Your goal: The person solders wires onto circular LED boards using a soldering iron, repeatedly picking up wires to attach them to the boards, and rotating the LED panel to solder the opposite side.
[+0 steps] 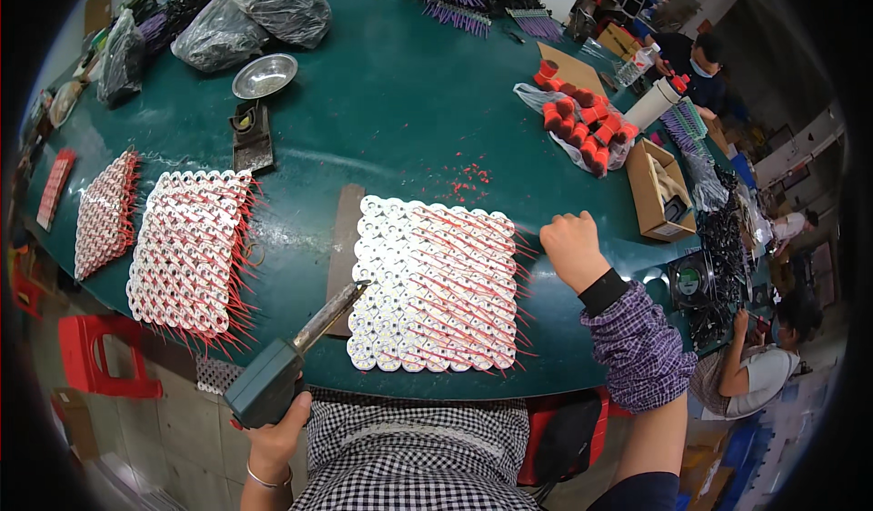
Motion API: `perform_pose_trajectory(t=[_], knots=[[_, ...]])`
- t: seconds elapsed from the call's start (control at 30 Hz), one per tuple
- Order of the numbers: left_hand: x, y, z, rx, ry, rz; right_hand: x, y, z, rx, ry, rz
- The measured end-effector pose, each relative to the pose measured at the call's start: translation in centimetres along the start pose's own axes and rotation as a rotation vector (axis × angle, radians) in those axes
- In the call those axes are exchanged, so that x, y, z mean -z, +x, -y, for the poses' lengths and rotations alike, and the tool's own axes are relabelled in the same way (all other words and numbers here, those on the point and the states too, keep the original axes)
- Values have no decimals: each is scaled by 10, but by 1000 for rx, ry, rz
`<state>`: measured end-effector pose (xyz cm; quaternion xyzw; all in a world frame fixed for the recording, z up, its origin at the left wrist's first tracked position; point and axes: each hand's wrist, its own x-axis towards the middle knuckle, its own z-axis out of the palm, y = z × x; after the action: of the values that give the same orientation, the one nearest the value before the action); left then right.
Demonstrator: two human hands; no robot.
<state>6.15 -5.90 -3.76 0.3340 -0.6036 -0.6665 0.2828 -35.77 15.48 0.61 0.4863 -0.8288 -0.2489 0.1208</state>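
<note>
My left hand [280, 431] grips a soldering gun [269, 380] with a dark green body and a long metal barrel. Its tip touches or hovers just over the left part of a white panel [386, 315] of joined round circuit boards; which of the two I cannot tell. Thin red wires slant across the panel's middle and right and stick out past its right edge. A flat brown board [344, 238] shows from under the panel's left side. To the right of the panel, my right hand [571, 245] is closed with curled fingers; whatever it may hold is hidden.
More wired panels [186, 252] stand at the left. Red scraps [471, 182] lie beyond the middle panel. Red spools [591, 122], a cardboard box [659, 193] and a white bottle [653, 102] are at right. A metal dish [264, 76] and grey bags [282, 6] sit far left. Co-workers sit at right.
</note>
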Motion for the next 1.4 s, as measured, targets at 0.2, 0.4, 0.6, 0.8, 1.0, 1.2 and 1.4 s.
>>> perform_pose_trajectory(t=[0.2, 0.4, 0.6, 0.8, 1.0, 1.2, 1.4], knots=[[5, -1, 11, -106, 88, -5, -7, -4, -4, -52, 49, 46], [5, -1, 10, -112, 119, 44, -10, -17, -16, -132, 200, -57], [5, 1, 13, -169, 101, 74, -10, -33, -18, -201, 416, -6], [5, -1, 14, -131, 57, 1, -18, -38, -10, -268, 544, 5], [-11, 2, -7, 4, -36, -26, -7, -50, -15, -222, 239, -85], [-9, 5, 7, -20, -32, -36, -9, -46, 21, -33, -112, -73], [-1, 16, 22, -131, -2, -29, 7, -52, 24, -85, -107, 183]])
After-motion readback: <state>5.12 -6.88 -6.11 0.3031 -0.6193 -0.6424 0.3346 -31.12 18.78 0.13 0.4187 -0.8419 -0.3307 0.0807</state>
